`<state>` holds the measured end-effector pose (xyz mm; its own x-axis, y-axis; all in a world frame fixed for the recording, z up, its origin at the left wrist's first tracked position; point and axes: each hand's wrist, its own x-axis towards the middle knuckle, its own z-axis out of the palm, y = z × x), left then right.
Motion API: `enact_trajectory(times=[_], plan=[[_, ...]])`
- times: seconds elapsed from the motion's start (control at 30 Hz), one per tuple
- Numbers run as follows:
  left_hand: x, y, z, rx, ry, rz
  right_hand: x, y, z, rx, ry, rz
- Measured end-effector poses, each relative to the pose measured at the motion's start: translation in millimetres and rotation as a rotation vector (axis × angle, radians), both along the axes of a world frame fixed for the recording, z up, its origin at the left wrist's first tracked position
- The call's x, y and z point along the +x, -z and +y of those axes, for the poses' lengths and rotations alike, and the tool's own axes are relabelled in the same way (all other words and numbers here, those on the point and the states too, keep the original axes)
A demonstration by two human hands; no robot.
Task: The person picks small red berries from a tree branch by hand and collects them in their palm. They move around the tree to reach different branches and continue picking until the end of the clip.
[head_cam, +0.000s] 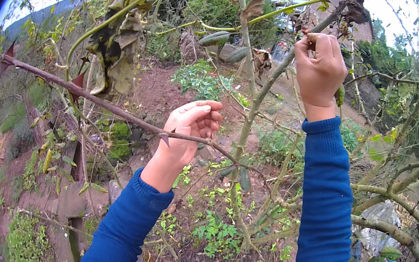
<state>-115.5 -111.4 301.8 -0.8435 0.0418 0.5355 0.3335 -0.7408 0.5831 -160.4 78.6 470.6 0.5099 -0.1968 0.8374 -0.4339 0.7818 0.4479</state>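
Note:
My right hand (320, 68) is raised at the upper right, its fingertips pinched on small red berries (305, 32) beside a grey-green branch (274, 73). My left hand (189, 128) is lower and nearer the middle, palm up with curled fingers; whether something lies within them cannot be told. A thorny reddish-brown stem (114, 111) passes across the left palm or wrist, one thorn (165, 139) showing against the skin. More red berries (283, 44) are on twigs left of my right hand.
Large thorns (78, 83) stand on the stem at left. Withered leaves (122, 43) and a green vine (130, 5) hang above. Bare branches (395, 232) spread at right, near plastic litter (381, 224). Low green plants (217, 235) grow on the reddish soil slope. A building (312, 3) stands behind.

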Motion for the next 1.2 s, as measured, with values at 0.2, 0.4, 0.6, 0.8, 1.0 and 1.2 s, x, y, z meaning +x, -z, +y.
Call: enact_trajectory(times=[0.2,0.4,0.6,0.8,1.0,1.2], plan=[[-11,23,-10,0.077,0.090,-0.043,-1,-5,3,0.089,0.040,0.141],[-13,25,-10,0.138,0.112,-0.090,15,-18,-3,0.064,-0.117,0.261],[21,41,-10,0.360,0.282,-0.177,102,42,-28,-0.097,-0.375,-0.254],[108,98,-5,0.647,0.327,-0.430,167,186,-49,0.485,-0.351,-0.819],[119,122,5,0.735,0.403,-0.539,151,230,-69,0.707,-0.032,-1.033],[105,142,7,0.771,0.400,-0.614,146,237,-72,0.715,-0.085,-1.041]])
